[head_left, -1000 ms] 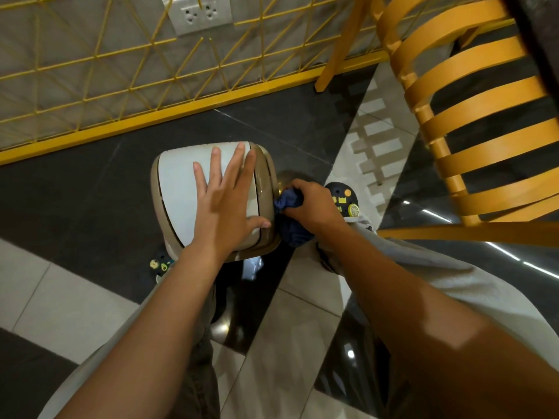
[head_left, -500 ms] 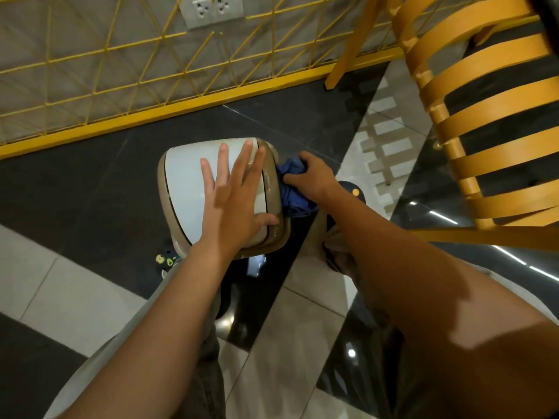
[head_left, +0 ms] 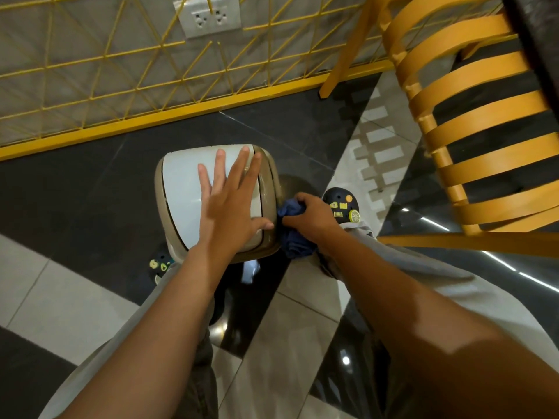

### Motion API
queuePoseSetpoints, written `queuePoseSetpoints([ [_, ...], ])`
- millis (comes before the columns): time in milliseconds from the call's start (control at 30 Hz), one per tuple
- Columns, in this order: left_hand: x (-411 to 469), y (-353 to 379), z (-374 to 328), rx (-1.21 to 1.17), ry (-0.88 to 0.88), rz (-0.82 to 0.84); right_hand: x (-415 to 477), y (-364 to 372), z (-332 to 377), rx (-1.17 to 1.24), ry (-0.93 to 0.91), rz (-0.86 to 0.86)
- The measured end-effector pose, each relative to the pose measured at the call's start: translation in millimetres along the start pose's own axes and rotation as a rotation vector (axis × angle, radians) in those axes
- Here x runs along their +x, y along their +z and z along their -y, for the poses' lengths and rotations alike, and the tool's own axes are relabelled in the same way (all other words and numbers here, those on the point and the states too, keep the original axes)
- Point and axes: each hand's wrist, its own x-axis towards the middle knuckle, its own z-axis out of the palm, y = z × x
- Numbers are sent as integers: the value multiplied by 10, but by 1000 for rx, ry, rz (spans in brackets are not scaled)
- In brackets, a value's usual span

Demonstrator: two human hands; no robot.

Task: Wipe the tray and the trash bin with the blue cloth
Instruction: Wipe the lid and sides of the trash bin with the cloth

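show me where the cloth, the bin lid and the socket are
cloth (head_left: pixel 295 243), head view, on its lower bunched folds
bin lid (head_left: pixel 184 195), head view, on the bare white left part
socket (head_left: pixel 208 16), head view, on the middle of its plate

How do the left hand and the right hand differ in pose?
The left hand lies flat, fingers straight, on the white lid of the beige trash bin; the right hand is curled. The left holds nothing; the right grips the blue cloth beside the bin. Both are bare.
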Motion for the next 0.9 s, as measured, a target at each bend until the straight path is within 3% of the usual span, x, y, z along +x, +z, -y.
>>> queuePoseSetpoints([
  [333,2,6,17,-30,6,-1,297,-124,377,-121,-105,-127],
  [733,2,-1,-33,-98,-27,15,-60,55,-48,-1,113,40],
  [900,13,40,18,-102,-25,-45,-239,218,-101,66,142,-9],
])
